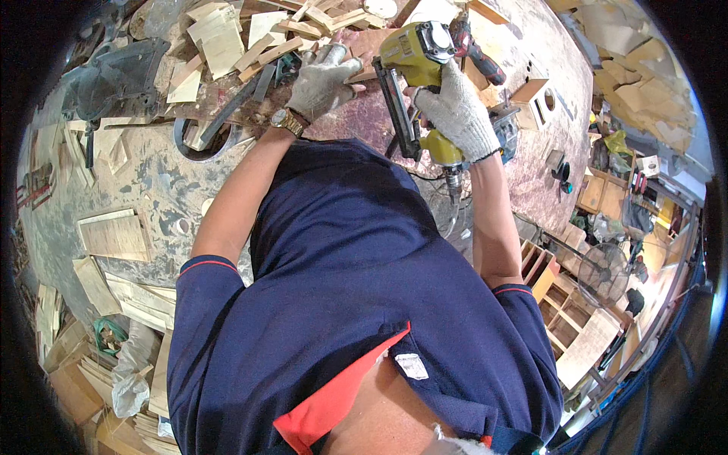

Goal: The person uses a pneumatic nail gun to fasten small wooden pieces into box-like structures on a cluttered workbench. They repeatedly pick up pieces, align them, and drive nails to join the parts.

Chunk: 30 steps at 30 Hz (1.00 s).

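My right hand, in a white knit glove, is wrapped around the handle of a yellow nail gun. Its black magazine slants down on the left side, and an air fitting sits at the lower end. My left hand, also gloved, has its fingers spread over the workbench, and nothing shows in its grasp. Just left of it lie a dark metal strip and thin wood strips. Close to the right hand are a red and black cordless drill and a small wooden box with a round hole.
Wood offcuts pile up at the far left of the bench. A dark machine-like object stands further left. Boards and a plastic bag lie lower left. Wooden compartment frames and a fan stand at right.
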Each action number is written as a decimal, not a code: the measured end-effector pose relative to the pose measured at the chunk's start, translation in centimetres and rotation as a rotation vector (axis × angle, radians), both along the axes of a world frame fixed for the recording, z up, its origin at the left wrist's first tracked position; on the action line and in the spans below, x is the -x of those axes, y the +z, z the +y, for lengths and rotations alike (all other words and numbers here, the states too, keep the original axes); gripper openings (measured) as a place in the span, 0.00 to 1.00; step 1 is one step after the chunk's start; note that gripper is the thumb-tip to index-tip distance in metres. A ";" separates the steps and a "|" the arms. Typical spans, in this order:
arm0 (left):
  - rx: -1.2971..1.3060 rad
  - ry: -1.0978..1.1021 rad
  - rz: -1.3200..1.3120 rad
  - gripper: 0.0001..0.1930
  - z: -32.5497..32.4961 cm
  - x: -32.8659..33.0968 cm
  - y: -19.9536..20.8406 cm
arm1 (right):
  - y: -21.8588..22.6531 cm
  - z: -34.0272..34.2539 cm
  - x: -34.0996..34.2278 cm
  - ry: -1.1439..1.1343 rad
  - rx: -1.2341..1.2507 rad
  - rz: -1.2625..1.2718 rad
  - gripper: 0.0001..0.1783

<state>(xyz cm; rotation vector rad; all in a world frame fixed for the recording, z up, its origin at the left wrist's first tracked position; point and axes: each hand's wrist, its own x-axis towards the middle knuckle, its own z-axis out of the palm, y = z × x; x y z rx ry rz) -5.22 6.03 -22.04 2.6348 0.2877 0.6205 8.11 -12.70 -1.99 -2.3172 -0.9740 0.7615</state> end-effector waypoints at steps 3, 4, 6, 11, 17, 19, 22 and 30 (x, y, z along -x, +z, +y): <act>0.007 -0.014 -0.032 0.31 0.1 0.2 -0.3 | 0.5 0.0 0.2 0.017 -0.069 0.100 0.29; 0.008 -0.017 -0.052 0.31 0.2 0.2 -0.4 | 0.4 0.1 0.3 0.007 -0.037 0.074 0.28; -0.046 0.003 -0.095 0.32 0.1 0.2 -0.4 | -0.2 0.4 0.6 0.021 -0.045 0.053 0.28; -0.066 0.005 0.021 0.35 -0.2 0.5 0.0 | -0.5 0.5 1.1 0.040 -0.059 -0.131 0.29; 0.176 0.114 -0.033 0.43 0.0 1.8 -0.2 | 0.8 -4.6 0.4 -0.233 -0.177 0.115 0.25; 0.204 0.074 0.133 0.42 0.0 1.5 -0.7 | -0.9 -6.1 -0.5 -0.314 -0.090 -0.050 0.26; 0.333 0.000 0.268 0.38 -0.5 -0.1 -1.7 | -4.7 -7.5 -1.0 -0.409 -0.060 -0.296 0.28; 0.842 0.105 0.048 0.30 0.2 -4.0 -1.5 | -14.5 -7.0 2.3 -0.522 0.293 -0.330 0.56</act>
